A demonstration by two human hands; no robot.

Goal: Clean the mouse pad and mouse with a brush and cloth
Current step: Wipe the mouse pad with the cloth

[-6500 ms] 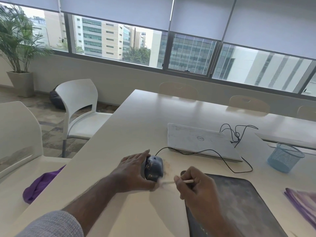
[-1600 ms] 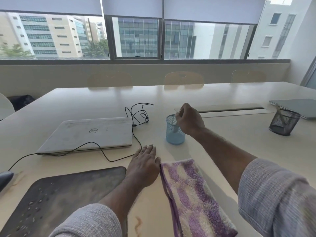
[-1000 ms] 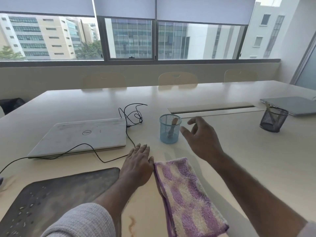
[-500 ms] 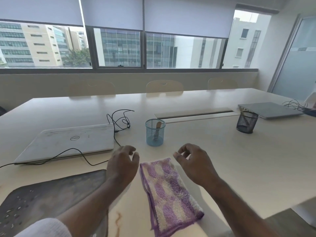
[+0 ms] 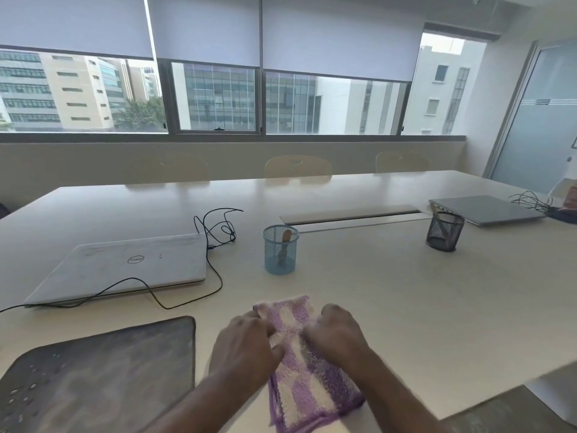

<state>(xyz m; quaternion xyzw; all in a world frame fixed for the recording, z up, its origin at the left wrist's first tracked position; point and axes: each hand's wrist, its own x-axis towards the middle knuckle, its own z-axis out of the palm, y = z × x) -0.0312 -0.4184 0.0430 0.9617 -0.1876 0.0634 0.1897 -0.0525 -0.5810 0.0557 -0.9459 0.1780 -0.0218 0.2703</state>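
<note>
A dusty dark rectangular mouse pad [image 5: 100,375] lay nearest on the pale counter [image 5: 390,292], just left of the purple-and-white checked terry cloth [image 5: 309,379]. Left hand [image 5: 245,345] and right hand [image 5: 338,337] gripped the cloth's sides, fingers curled. Farther off, a wooden-handled brush [image 5: 285,237] stood in a blue mesh cup [image 5: 280,250].

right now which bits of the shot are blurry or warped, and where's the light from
Head view: both hands, left hand and right hand, smear with motion over the cloth; the blue cup and laptop stay sharp; the table edges bow from the wide lens; daylight comes from the windows.
</note>
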